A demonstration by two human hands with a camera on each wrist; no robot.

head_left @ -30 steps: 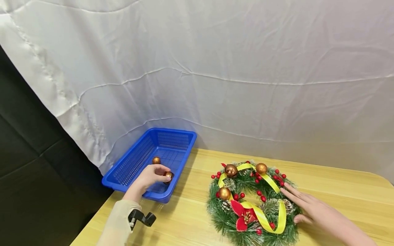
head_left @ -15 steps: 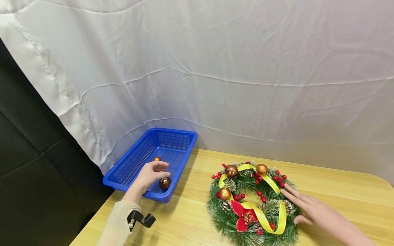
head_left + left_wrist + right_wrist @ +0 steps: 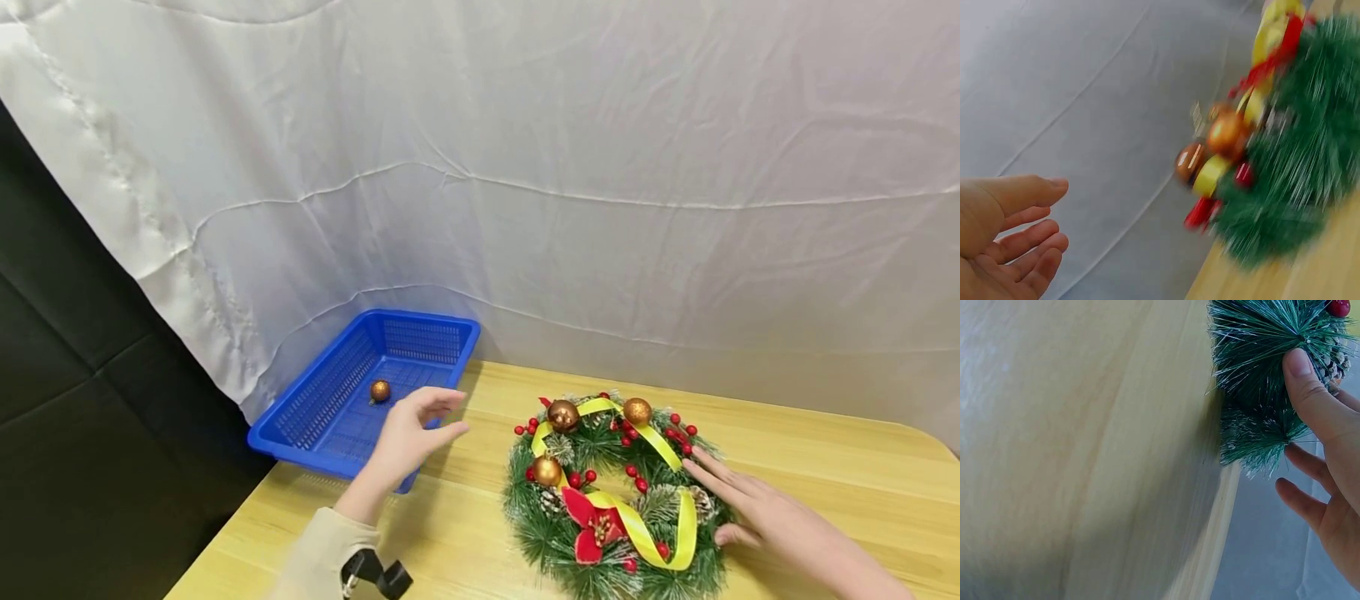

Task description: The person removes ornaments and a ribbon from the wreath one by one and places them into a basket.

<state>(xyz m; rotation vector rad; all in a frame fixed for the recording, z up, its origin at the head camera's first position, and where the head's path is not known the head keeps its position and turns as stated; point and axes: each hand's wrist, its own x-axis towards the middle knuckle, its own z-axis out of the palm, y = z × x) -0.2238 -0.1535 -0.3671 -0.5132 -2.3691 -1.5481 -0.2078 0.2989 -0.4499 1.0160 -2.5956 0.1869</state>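
My left hand (image 3: 408, 433) hovers over the right front side of the blue plastic basket (image 3: 322, 454). In the left wrist view its thumb and fingers (image 3: 1029, 247) are apart with nothing between them. One copper Christmas bauble (image 3: 380, 391) shows inside the basket. On the table lies a green Christmas wreath (image 3: 540, 533) with a yellow ribbon (image 3: 637, 533), red berries, pine cones, a red flower (image 3: 592, 525) and several bronze baubles (image 3: 562, 416). My right hand (image 3: 757, 508) rests on the wreath's right edge, fingers mostly straight. Its thumb touches the needles (image 3: 1260, 375) in the right wrist view.
The wooden table (image 3: 825, 442) carries basket and wreath. Behind it hangs a pale curtain (image 3: 600, 250), close to the basket's back edge. Dark cloth (image 3: 90, 400) hangs at the left. A black camera mount (image 3: 375, 573) sits on the left wrist.
My left hand has let go of a dark copper bauble in the basket, then moved right and now hides that spot. The right hand and wreath stay put.
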